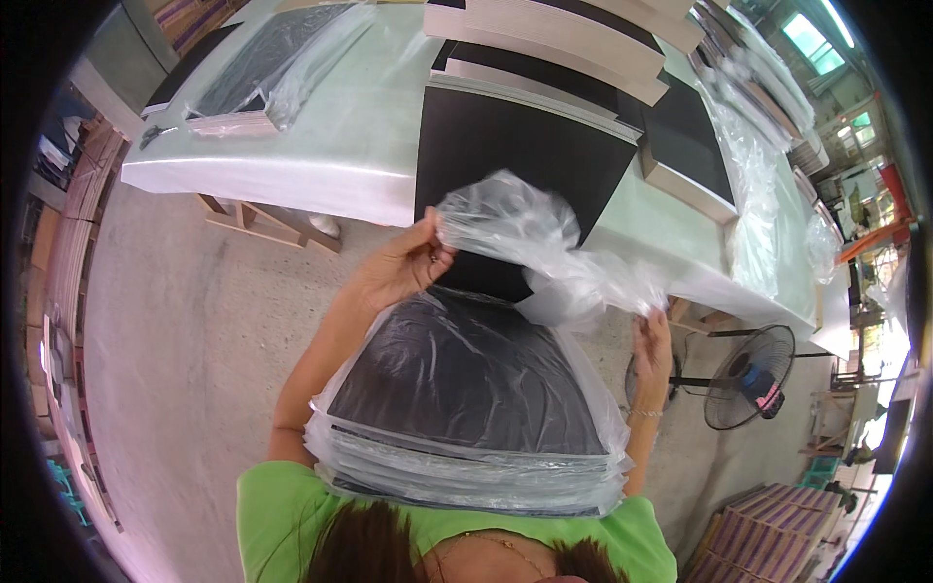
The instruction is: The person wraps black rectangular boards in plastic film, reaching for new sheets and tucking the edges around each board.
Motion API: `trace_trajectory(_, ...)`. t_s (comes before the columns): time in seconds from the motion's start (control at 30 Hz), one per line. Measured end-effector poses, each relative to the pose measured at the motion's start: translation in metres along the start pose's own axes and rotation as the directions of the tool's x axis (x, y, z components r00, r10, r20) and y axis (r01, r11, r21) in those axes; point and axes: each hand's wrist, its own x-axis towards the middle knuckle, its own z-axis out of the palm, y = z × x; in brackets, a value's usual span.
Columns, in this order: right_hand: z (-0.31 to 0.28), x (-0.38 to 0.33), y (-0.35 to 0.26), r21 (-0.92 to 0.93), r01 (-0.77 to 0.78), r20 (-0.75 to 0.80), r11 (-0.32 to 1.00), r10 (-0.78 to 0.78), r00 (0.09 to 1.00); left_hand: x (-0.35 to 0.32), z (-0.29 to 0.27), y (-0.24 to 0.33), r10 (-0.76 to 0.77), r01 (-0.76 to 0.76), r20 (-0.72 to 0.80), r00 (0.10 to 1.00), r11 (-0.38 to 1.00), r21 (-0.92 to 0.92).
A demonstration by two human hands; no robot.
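Observation:
A clear plastic bag point(505, 219) is stretched between my two hands, bunched and see-through. My left hand point(413, 262) pinches its left end, and my right hand point(652, 340) grips the other end, lower on the right. Behind the bag, a flat black board point(525, 136) juts over the table's near edge. Close against my body, between my forearms, lies a stack of black boards wrapped in clear plastic point(466, 374). Part of the black board is blurred by the plastic in front of it.
Stacked black boards with pale edges point(544, 44) rise at the table's back. A thick black slab point(685, 146) sits to the right, beside crumpled plastic point(753, 214). Plastic-covered boards point(277, 73) lie on the table point(360, 146) at left. A fan point(750, 377) stands at lower right.

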Motion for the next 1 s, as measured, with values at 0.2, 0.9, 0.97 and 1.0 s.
trace_trajectory(0.2,-0.234,-0.064,-0.061,-0.983,0.089,-0.041,0.158,-0.672,0.739,-0.017,-0.011,0.026,0.165,-0.144,-0.151,0.975,0.979,0.142)
trace_trajectory(0.9,0.261,-0.026,-0.026,-0.198,0.960,0.953,0.198,-0.189,0.236,0.005,0.069,-0.009,0.031,-0.146,0.164,0.986,0.630,0.763)
trace_trajectory(0.97,0.256,-0.020,-0.019,-0.165,0.961,0.955,0.223,-0.206,0.212,0.008,0.064,-0.009,0.019,-0.143,0.170,0.985,0.640,0.755)
trace_trajectory(1.0,0.254,-0.018,-0.017,-0.148,0.960,0.956,0.236,-0.214,0.200,0.010,0.061,-0.009,0.013,-0.140,0.172,0.985,0.645,0.752)
